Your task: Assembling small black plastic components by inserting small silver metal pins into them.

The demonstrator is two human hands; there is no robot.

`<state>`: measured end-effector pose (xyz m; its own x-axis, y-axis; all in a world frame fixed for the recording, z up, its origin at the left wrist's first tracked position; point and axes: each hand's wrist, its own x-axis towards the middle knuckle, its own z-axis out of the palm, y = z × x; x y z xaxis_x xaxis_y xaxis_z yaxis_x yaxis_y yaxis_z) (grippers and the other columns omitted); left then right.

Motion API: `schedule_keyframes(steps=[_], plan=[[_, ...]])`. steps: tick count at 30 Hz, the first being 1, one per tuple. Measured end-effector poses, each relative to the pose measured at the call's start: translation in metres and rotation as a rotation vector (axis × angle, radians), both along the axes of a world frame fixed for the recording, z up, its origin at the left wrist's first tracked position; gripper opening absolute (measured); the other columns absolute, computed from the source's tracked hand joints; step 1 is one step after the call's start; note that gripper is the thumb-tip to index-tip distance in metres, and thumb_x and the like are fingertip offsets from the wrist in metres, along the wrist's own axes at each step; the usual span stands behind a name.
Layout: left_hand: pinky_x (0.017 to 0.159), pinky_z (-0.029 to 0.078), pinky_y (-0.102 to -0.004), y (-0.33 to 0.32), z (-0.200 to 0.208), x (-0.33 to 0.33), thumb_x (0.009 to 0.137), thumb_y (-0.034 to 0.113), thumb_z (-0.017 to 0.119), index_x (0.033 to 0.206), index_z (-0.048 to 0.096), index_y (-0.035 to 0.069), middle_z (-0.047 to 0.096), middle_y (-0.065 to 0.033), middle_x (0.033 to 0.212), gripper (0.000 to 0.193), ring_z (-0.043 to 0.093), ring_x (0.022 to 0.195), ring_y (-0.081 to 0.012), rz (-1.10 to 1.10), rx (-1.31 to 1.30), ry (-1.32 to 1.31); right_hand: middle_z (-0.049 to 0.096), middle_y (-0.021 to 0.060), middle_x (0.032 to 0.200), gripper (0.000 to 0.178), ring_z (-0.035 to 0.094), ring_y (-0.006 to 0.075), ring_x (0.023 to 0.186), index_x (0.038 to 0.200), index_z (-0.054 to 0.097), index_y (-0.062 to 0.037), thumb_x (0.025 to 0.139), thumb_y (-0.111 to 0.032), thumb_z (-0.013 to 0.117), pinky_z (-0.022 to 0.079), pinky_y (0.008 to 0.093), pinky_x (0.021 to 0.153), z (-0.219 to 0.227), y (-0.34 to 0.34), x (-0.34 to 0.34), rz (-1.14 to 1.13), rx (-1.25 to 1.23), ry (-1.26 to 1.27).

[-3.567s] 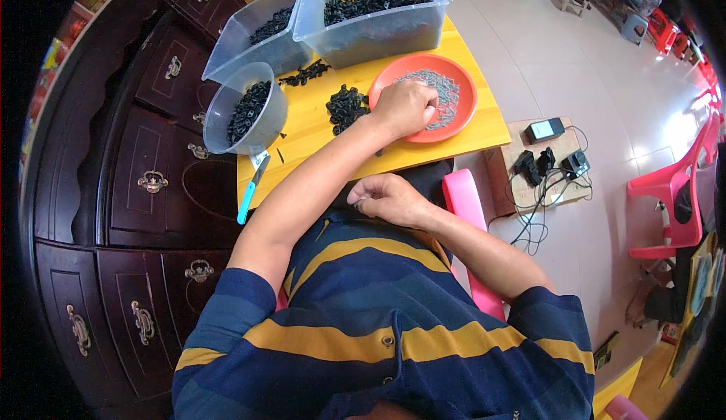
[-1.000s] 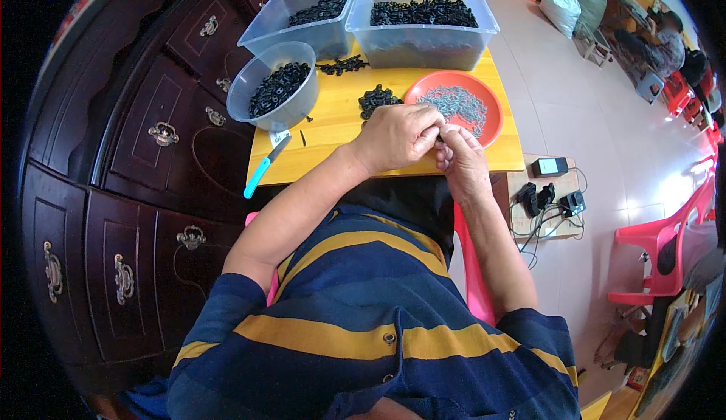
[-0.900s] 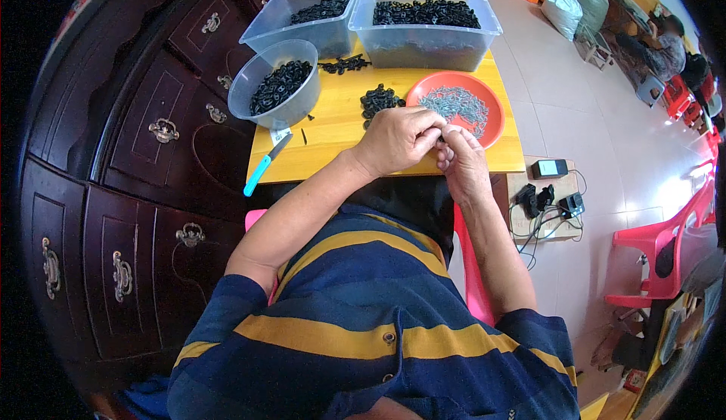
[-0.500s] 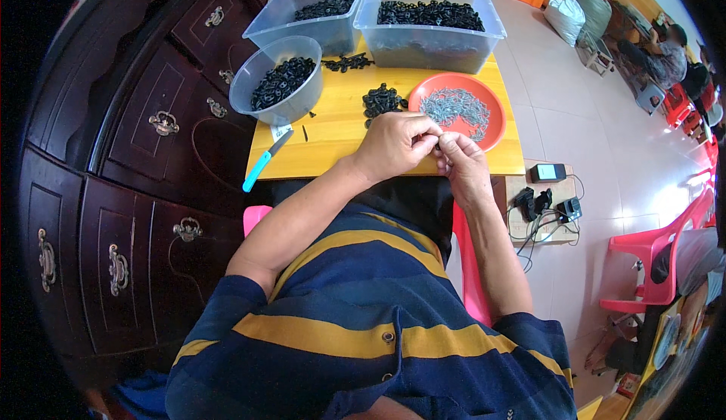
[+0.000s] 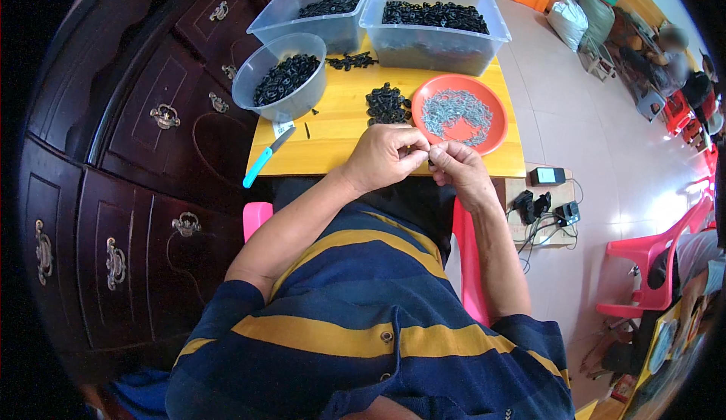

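Note:
Close to the table's front edge, my left hand point(image 5: 384, 159) and my right hand point(image 5: 463, 172) meet with fingertips together. The right thumb and fingers pinch a small black part point(image 5: 431, 161), mostly hidden by the fingers. My left hand is closed too, its thumb and forefinger pressed together at the same spot; what they grip is too small to make out. Just beyond the hands lies a heap of small black plastic parts point(image 5: 387, 104). Beside it, an orange-red dish point(image 5: 497, 131) holds many small silvery metal pieces point(image 5: 454, 110), probably screws.
A round clear tub point(image 5: 315, 87) and two rectangular bins, left point(image 5: 283, 30) and right point(image 5: 423, 55), hold black parts. A turquoise-handled knife point(image 5: 259, 166) lies at the table's left front. Dark drawers point(image 5: 144, 148) stand at left; cables and adapters point(image 5: 537, 204) lie at right.
Both hands have shifted slightly left and down, still fingertip to fingertip. A bit of the black part now shows at the right fingertips. The whole view has moved slightly.

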<state>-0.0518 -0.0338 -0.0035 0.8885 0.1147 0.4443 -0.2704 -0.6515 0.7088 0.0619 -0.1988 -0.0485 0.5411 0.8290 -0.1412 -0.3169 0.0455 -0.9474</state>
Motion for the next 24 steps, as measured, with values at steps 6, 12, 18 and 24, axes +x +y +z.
schedule_keyframes(steps=[6, 12, 18, 24], plan=[[0.051, 0.042, -0.0263, -0.001, -0.009, -0.004, 0.083, 0.004, 0.072, 0.082, 0.068, 0.004, 0.063, -0.0033, 0.071, 0.004, 0.054, 0.057, -0.0083, 0.061, -0.012, -0.040, 0.063, -0.0035, 0.080, 0.019, 0.056, 0.0060, 0.069, 0.099, 0.067, -0.0090, 0.097, -0.028, 0.067, 0.045, 0.0219, 0.063, -0.002, 0.001, -0.003, 0.010, 0.003, -0.032], [0.055, 0.043, -0.0270, -0.001, -0.010, -0.007, 0.087, 0.007, 0.068, 0.082, 0.063, 0.001, 0.058, -0.0034, 0.069, 0.009, 0.053, 0.060, -0.0078, 0.054, -0.126, -0.018, 0.060, -0.0034, 0.082, 0.020, 0.055, 0.0062, 0.070, 0.100, 0.063, -0.0078, 0.100, -0.027, 0.062, 0.045, 0.0217, 0.064, -0.001, 0.005, -0.008, 0.027, 0.004, -0.122], [0.058, 0.048, -0.0368, -0.002, -0.009, -0.011, 0.089, 0.010, 0.062, 0.079, 0.059, -0.001, 0.063, -0.0161, 0.071, 0.015, 0.063, 0.062, -0.0274, 0.067, -0.142, 0.017, 0.057, -0.0052, 0.081, 0.020, 0.052, 0.0043, 0.071, 0.099, 0.062, -0.0083, 0.102, -0.028, 0.059, 0.044, 0.0210, 0.066, 0.003, 0.006, -0.015, 0.041, -0.024, -0.175], [0.055, 0.044, -0.0343, 0.006, -0.030, -0.009, 0.092, 0.011, 0.060, 0.079, 0.058, 0.000, 0.058, -0.0135, 0.066, 0.016, 0.058, 0.057, -0.0208, 0.108, -0.121, 0.097, 0.060, 0.0011, 0.079, 0.021, 0.056, 0.0094, 0.068, 0.098, 0.062, -0.0025, 0.102, -0.023, 0.058, 0.048, 0.0253, 0.063, 0.006, 0.011, -0.019, -0.016, -0.045, -0.386]])
